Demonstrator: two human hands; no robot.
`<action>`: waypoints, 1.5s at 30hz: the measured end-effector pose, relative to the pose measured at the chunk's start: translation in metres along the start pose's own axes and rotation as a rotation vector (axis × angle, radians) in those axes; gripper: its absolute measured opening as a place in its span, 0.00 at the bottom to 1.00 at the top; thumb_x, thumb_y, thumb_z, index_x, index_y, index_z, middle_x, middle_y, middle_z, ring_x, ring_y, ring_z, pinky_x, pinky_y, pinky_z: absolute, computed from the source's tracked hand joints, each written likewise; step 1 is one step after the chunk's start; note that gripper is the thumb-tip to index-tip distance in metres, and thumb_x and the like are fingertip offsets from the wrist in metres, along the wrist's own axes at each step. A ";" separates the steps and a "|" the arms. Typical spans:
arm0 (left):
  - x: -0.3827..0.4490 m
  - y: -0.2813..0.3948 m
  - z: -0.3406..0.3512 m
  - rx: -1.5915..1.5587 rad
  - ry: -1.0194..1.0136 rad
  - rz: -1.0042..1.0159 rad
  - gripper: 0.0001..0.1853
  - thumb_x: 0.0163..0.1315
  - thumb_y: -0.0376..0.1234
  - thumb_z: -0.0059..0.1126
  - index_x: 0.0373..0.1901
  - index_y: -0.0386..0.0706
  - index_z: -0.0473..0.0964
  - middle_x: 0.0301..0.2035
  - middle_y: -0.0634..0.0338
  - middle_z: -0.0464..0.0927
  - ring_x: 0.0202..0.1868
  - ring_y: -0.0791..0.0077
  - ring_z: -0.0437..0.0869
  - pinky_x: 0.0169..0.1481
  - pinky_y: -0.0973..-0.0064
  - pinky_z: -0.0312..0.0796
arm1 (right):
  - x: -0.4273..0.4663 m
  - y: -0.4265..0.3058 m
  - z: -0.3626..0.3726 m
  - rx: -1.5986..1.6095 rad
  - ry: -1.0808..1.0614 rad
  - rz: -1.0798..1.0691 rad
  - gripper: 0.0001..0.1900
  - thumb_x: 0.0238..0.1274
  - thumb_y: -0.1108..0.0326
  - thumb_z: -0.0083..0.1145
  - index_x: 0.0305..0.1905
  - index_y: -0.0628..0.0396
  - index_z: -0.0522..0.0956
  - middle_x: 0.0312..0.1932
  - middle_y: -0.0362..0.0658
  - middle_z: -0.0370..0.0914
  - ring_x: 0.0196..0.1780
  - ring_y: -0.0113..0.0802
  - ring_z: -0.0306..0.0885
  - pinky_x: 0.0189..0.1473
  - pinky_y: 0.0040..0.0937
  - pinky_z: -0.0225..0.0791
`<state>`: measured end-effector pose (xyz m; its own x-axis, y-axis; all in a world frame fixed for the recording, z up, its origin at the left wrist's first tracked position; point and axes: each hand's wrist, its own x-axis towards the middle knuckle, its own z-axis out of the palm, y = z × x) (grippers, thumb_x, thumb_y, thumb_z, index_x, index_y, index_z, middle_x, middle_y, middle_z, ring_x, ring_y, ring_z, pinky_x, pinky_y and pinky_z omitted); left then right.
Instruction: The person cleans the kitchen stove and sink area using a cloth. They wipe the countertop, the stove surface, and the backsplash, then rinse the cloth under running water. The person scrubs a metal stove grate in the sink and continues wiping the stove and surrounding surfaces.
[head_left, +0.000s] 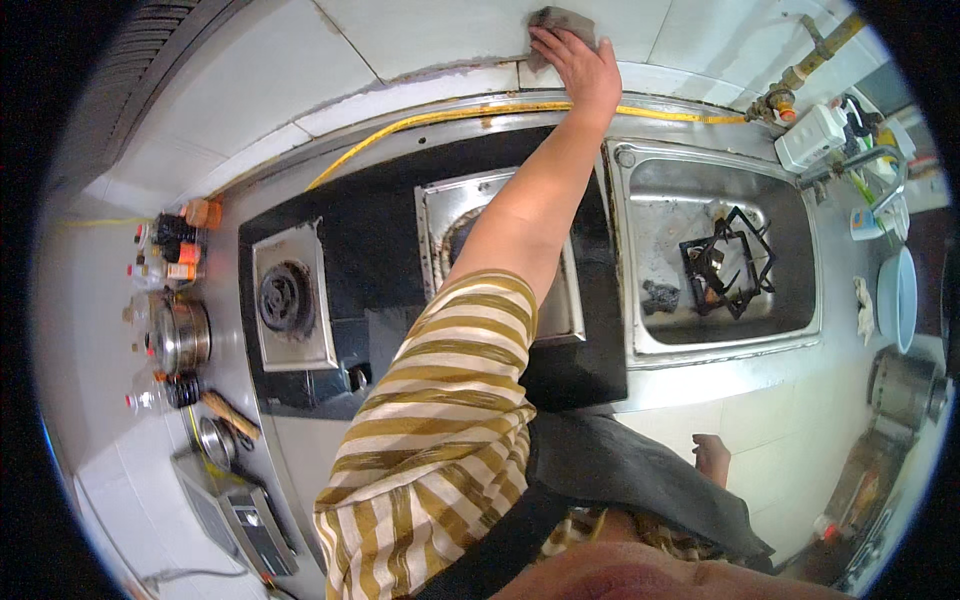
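Note:
High on the white tiled wall (465, 30), my left hand (581, 64) presses a grey-brown cloth (574, 22) flat, just above the ledge. The cloth has dark stains. My left forearm crosses over the black gas hob (375, 262) and hides much of its middle burner tray (559, 315). A yellow gas hose (450, 111) runs along the wall's foot, passing behind my wrist. Down by my right side, beyond the dark apron (615, 465), my right hand (711, 456) hangs low with its fingers partly curled; whether it holds anything is unclear.
Black pan supports (731, 262) and a dark scrap (660, 297) lie in the steel sink (795, 330). Bottles (176, 251) and a steel pot (182, 337) line the left end. A white jug (814, 139), faucet (889, 195) and blue basin (898, 300) stand right.

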<state>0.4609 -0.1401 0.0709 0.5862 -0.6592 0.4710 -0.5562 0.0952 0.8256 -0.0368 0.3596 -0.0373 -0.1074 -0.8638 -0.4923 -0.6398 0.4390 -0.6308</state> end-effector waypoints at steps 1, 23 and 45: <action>0.017 -0.021 0.014 0.296 0.158 -0.014 0.43 0.64 0.49 0.39 0.63 0.20 0.39 0.64 0.29 0.28 0.68 0.36 0.30 0.71 0.52 0.29 | 0.014 0.011 -0.018 0.036 -0.006 -0.016 0.13 0.51 0.84 0.44 0.40 0.62 0.77 0.35 0.50 0.78 0.35 0.37 0.79 0.38 0.31 0.74; 0.071 -0.132 -0.107 -0.401 0.512 -0.946 0.52 0.56 0.69 0.17 0.67 0.33 0.41 0.68 0.45 0.41 0.68 0.56 0.49 0.71 0.60 0.42 | 0.019 0.065 -0.066 0.088 -0.188 0.256 0.09 0.57 0.74 0.54 0.43 0.65 0.75 0.36 0.48 0.79 0.34 0.30 0.77 0.38 0.28 0.71; 0.038 -0.004 0.034 -1.185 0.246 -1.076 0.43 0.55 0.68 0.28 0.68 0.55 0.50 0.67 0.63 0.52 0.67 0.65 0.55 0.69 0.53 0.42 | -0.068 0.023 -0.055 0.311 0.022 0.286 0.13 0.53 0.68 0.59 0.43 0.61 0.77 0.38 0.48 0.78 0.41 0.34 0.77 0.43 0.29 0.70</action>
<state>0.4652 -0.1906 0.0750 0.5233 -0.6797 -0.5139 0.8273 0.2609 0.4975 -0.0857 0.4146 0.0148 -0.2651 -0.7001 -0.6630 -0.3222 0.7124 -0.6235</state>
